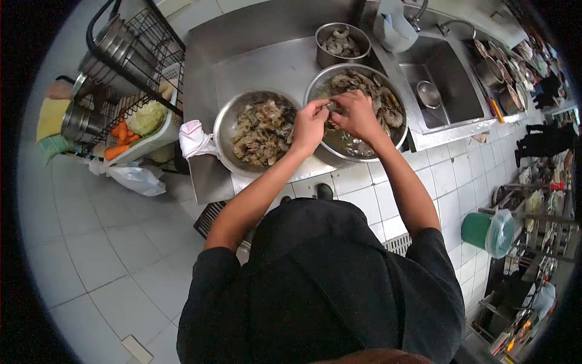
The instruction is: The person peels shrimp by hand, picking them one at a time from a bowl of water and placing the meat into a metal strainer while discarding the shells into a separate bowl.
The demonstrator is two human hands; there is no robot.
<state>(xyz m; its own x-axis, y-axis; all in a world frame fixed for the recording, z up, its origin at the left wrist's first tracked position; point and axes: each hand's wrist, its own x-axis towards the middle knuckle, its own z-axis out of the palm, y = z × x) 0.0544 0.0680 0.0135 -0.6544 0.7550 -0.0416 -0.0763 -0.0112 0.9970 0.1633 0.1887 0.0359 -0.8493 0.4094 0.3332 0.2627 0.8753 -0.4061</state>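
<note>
Person stands at the steel counter [267,67]. Both hands meet above the near-left edge of the large bowl [339,145], which holds raw shrimp in liquid. Left hand [309,124]: fingers closed, pinching one shrimp [333,107]. Right hand [357,115]: fingers closed on the same shrimp from the other side. Just left of the large bowl, touching it, sits a second bowl [225,127] filled with shells. Behind the large bowl: small pot [327,57] with more shrimp. Right of it: sink [451,79]. Far left of it: white cloth [194,138].
</note>
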